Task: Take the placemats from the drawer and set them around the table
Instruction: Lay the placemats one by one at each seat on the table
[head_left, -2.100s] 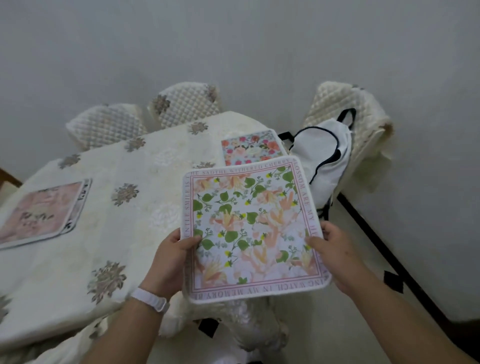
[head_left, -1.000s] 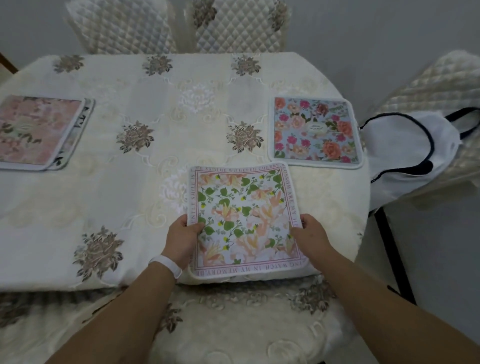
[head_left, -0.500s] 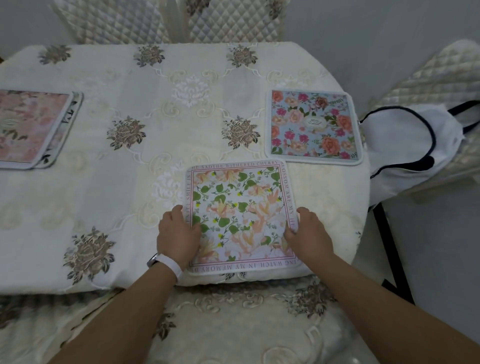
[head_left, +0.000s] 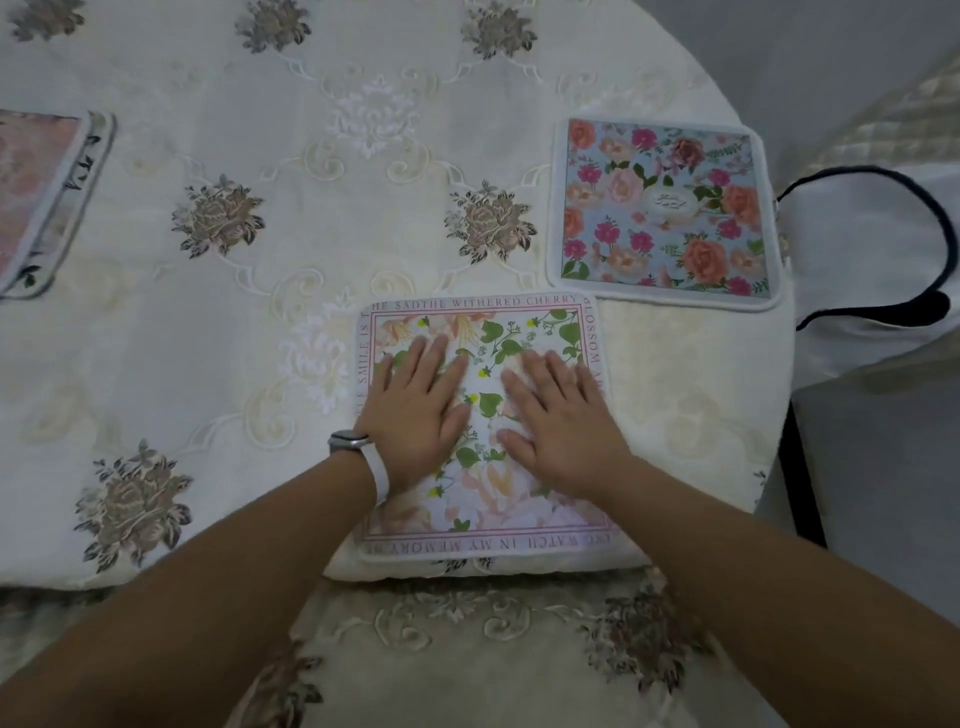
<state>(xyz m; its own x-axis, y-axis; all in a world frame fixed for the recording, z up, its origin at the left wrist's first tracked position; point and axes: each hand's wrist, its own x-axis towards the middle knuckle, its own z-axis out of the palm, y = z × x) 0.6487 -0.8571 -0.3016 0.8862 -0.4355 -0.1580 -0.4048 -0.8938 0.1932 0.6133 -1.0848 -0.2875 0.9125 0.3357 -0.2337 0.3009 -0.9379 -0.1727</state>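
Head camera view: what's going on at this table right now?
A person is laying out placemats. The left hand and right hand press flat on a leaf-patterned placemat at the near edge of the table. A rose-patterned placemat already lies just past its far right corner. A pink placemat lies on top of another at the left.

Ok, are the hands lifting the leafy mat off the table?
No, the left hand and the right hand lie flat and open on top of the leafy mat, which rests on the table.
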